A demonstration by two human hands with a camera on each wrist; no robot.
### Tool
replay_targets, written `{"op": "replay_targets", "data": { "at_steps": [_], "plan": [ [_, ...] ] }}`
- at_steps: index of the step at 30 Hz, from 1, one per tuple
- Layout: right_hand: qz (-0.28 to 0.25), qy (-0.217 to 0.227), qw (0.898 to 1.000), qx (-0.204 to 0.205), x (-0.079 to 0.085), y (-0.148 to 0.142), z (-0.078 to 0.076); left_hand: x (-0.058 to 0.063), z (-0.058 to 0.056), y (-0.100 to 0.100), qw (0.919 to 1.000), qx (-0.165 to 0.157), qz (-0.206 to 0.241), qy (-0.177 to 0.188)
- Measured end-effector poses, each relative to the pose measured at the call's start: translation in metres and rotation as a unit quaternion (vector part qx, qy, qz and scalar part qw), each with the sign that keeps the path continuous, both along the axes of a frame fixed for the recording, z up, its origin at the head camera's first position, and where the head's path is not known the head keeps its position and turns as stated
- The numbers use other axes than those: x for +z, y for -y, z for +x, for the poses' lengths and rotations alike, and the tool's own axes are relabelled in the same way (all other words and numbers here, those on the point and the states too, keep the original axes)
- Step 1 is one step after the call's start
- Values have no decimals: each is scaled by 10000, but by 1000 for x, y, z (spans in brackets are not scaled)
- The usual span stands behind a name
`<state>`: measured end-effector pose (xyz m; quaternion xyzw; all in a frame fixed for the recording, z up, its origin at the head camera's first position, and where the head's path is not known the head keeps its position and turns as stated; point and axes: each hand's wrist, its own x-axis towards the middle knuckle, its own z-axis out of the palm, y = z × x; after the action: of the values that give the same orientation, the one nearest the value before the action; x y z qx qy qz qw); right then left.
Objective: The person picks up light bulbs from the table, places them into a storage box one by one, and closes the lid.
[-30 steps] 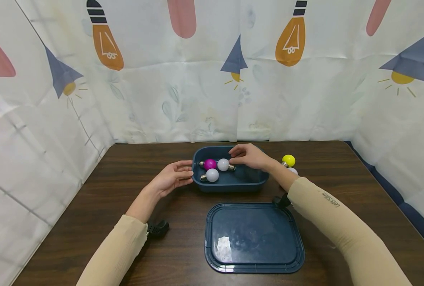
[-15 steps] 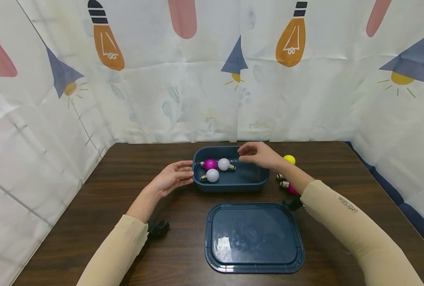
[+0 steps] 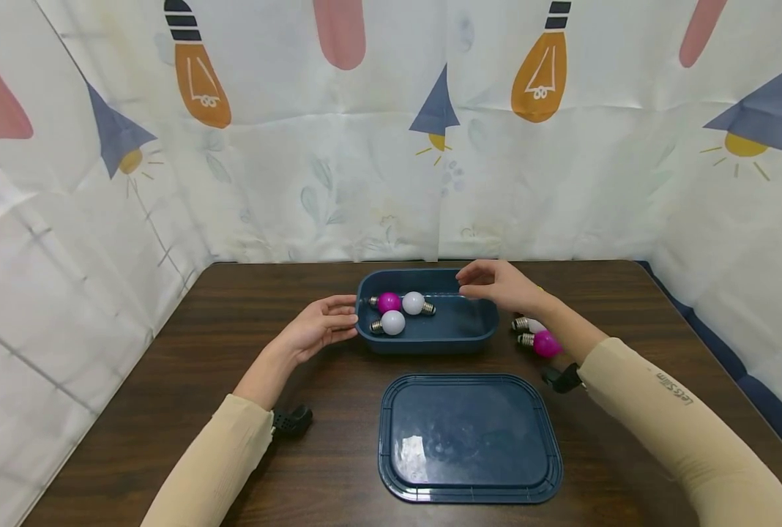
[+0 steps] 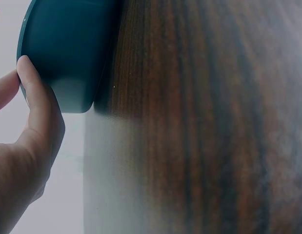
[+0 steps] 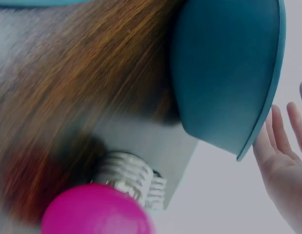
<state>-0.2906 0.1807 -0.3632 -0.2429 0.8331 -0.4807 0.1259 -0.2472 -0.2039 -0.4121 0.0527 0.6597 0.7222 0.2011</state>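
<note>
Your left hand [image 3: 318, 326] lies with fingers extended, touching the left end of the blue bin [image 3: 424, 345]. Between your hands, nearer the left, a magenta bulb [image 3: 389, 302] and two white bulbs [image 3: 393, 323] lie in the bin. Your right hand [image 3: 504, 285] hovers at its right end, thumb and fingers spread. Another magenta bulb [image 3: 546, 344] lies beside your right wrist. Nearer you than either hand lies a blue lid [image 3: 470, 432].

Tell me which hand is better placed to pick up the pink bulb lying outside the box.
The right hand, probably: it seems to hold nothing and is at the right end of the box, near that pink bulb. The left hand touches the opposite end, farther away.
</note>
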Motion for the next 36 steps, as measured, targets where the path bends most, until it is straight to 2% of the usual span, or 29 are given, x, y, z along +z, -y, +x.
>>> {"op": "replay_targets", "data": {
  "at_steps": [19,36],
  "plan": [
    [-283,184,9993,-182,5,-39,7,1,1,0,10000,17,24,-6],
    [-130,369,9961,-785,5,-75,7,2,1,-1,10000,18,-17,30]
  ]
}}
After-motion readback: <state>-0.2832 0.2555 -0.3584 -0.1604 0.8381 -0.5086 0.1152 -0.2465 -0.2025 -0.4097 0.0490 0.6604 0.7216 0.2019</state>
